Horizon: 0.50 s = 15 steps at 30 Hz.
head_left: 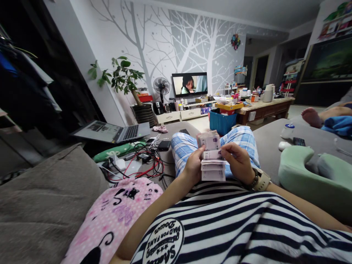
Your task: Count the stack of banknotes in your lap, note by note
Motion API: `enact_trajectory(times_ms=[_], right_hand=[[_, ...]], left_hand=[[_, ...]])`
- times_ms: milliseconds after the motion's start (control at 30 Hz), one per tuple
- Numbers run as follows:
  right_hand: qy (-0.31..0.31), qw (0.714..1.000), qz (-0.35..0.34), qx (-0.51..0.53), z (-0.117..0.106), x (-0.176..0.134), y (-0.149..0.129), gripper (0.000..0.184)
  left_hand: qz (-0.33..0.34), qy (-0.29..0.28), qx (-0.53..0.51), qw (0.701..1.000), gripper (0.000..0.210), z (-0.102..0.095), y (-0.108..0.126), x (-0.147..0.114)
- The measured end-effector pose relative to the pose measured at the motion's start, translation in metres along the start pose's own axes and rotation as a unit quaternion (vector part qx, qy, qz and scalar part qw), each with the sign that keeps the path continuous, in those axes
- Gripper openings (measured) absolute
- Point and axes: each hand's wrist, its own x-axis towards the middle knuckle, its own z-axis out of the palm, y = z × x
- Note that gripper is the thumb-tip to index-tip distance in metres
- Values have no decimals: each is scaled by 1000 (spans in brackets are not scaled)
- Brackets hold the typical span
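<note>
While my left hand (pixel 194 165) grips, my right hand (pixel 239 161) pinches!

Notes (pixel 211 155) sit between them over my lap (pixel 242 141): left thumb pressed on top, right fingertips nipping an edge. Looks like leafing through; the next move calls for parting one note cleanly.

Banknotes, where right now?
Head view, just right of and below centre: the banknotes are between the left hand and right hand, near the checked trousers.

We've got on a dk/wht striped top (pixel 220 220) w/ round wht print (pixel 165 240) (blk lettering incl. "MAD FOR FAME", stars), lt-blue & wht plaid bottoms (pixel 180 148), dk bracelet (pixel 255 178) & cream-strapped R-wrist watch (pixel 263 180).
</note>
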Motion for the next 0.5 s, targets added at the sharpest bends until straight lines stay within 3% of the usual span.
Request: enact_trajectory(times_ms=[500], right_hand=[[-7, 1000, -12, 5, 0, -1, 2, 19]], left_hand=[[-26, 1, -20, 999, 41, 2, 1, -1]])
